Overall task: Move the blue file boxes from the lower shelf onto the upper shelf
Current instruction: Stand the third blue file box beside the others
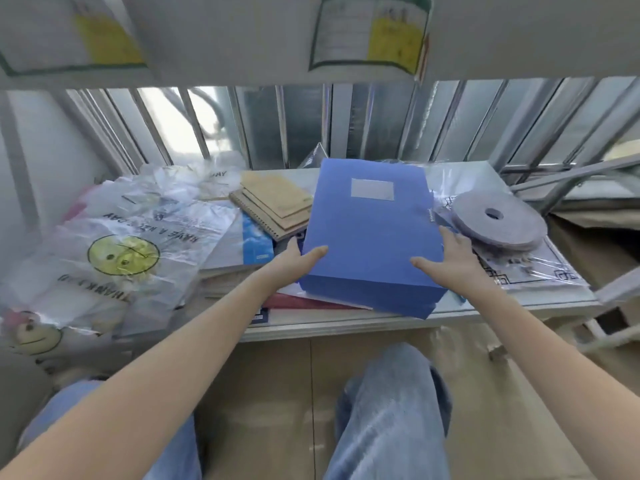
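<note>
The left hand grips the left edge of the blue file box, thumb laid on top and fingers tucked out of sight beneath. The right hand holds the right edge the same way, thumb pressed on the top face, fingers wrapped around the side. The box lies flat on the lower shelf, its near corner reaching past the shelf's front edge, a pale label near its far end. It rests on a pile of papers and another blue layer beneath it. Just left are spiral notebooks and crumpled plastic bags with smiley faces. Just right lies a grey roll of tape. The upper shelf spans above.
</note>
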